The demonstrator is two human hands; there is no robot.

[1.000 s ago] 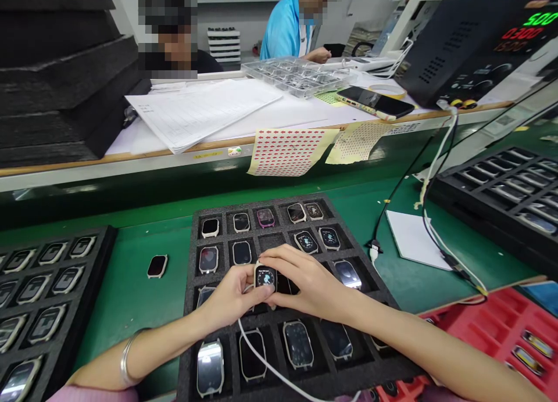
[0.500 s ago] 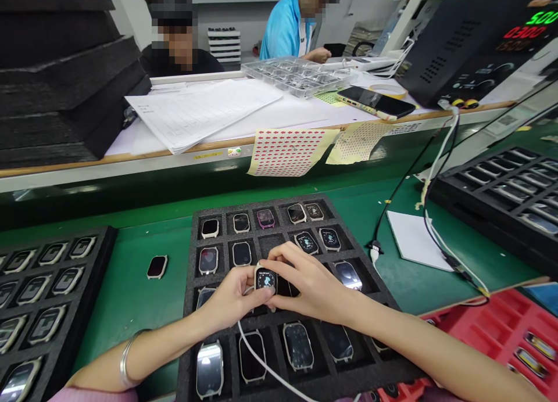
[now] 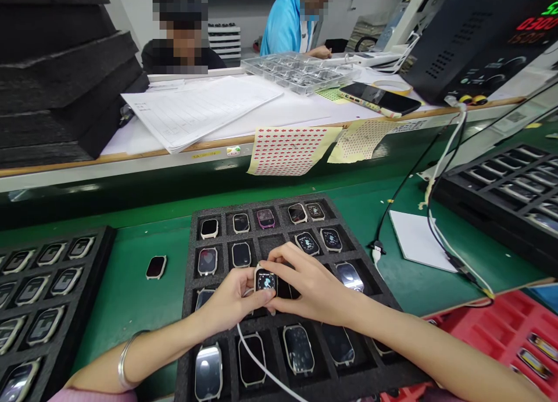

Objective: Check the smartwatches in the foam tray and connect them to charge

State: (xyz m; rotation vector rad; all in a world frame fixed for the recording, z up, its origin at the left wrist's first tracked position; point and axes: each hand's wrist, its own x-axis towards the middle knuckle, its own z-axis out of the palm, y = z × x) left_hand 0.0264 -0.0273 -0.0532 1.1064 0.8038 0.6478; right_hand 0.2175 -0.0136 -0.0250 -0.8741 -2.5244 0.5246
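Note:
Between my two hands is a smartwatch body (image 3: 265,280) without a strap, its screen lit with a watch face. My left hand (image 3: 233,297) grips its left side, thumb along the lower edge. Fingers of my right hand (image 3: 305,283) close on its top and right side. A white cable (image 3: 257,355) runs from under my left hand toward the bottom of the view; its end is hidden. Below both hands lies a black foam tray (image 3: 187,332) with several watch bodies in its compartments, such as a dark-screened watch (image 3: 299,348) near the front.
Another foam tray (image 3: 98,286) of watches stands at left, with a lone watch (image 3: 156,267) beside it. At right are a white pad (image 3: 421,239), cables, a red tray (image 3: 492,326) and a power supply (image 3: 466,42). Two people sit beyond the shelf.
The view has shifted slightly. My hands and the watch between them stay in nearly the same place and pose.

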